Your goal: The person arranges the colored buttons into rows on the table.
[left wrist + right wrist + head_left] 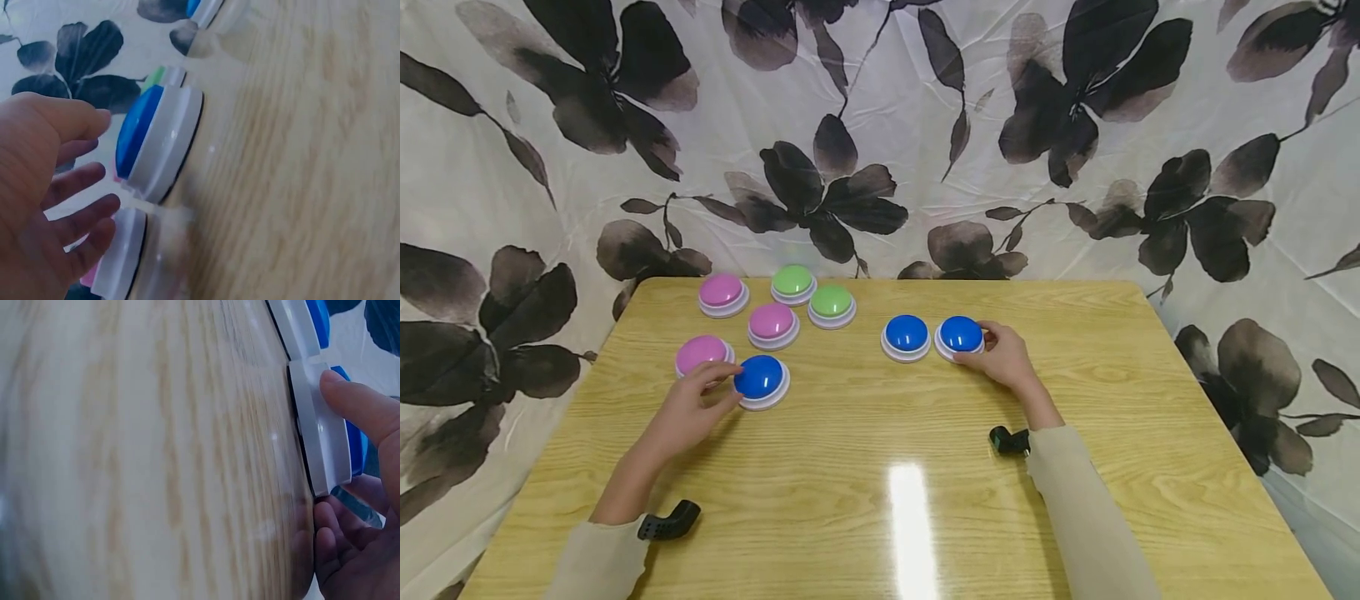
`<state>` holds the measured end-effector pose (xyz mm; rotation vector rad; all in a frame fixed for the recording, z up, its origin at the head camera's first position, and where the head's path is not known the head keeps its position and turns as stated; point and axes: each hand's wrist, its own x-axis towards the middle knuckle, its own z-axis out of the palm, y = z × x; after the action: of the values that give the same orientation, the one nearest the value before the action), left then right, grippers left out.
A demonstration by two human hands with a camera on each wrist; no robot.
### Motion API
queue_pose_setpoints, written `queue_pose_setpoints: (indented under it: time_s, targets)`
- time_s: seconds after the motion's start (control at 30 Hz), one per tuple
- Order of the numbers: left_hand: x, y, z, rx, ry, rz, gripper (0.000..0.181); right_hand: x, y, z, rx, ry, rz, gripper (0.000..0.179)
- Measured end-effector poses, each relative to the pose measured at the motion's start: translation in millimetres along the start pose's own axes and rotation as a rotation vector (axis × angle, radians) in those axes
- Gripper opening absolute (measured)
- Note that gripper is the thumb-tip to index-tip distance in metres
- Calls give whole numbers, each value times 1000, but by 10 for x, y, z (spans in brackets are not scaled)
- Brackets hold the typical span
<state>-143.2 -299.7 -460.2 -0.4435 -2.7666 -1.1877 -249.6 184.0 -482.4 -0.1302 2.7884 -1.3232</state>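
Note:
My right hand (1003, 357) grips a blue push button (961, 334) with a white base, its thumb on the base's near side and fingers round the right side. That button stands flat on the table, next to a second blue push button (906, 334). On the left, my left hand (688, 412) is spread beside a third blue push button (760, 379). In the left wrist view its thumb (94, 122) is close to the blue dome, fingers loosely bent and holding nothing. Partly behind this hand sits a pink push button (702, 354).
Two more pink push buttons, one farther back (721, 292) and one nearer (771, 322), stand at the back left. Beside them are two green push buttons, one at the table's edge (793, 282) and one nearer (831, 303). A flowered cloth (880, 100) hangs behind the wooden table (850, 483).

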Motion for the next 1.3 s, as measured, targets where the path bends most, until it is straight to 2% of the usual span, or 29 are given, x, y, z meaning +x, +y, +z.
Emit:
queue_pose_setpoints:
  time_s: [0.2, 0.33, 0.5, 0.7, 0.77, 0.87, 1.1, 1.17, 1.3]
  targets:
    - [-41, -46, 6, 54, -1, -40, 52, -16, -26, -6, -10, -17, 18, 95]
    - [-26, -86, 31, 65, -3, -36, 61, -69, -107, -9, -14, 32, 5, 89]
    - [-25, -158, 44, 53, -7, -41, 64, -180, -369, 51, -32, 68, -53, 67]
    - [-44, -215, 60, 62, -19, -54, 66, -276, -768, 177, -106, 101, -154, 54]
    - [-42, -212, 66, 77, -24, -56, 67, -297, -884, 261, -77, 56, -193, 52]
    - [-32, -208, 86, 101, -30, -60, 67, -326, -1054, 452, -39, -57, -261, 48]
    - [-49, -184, 103, 133, -4, -93, 69, -294, -1454, 1127, -39, -311, -373, 43]
    - [-37, -173, 115, 138, -2, -98, 69, -257, -1527, 1283, -47, -351, -387, 44]
    - [-16, -165, 134, 142, 15, -90, 67, -181, -1587, 1545, -54, -382, -394, 46]
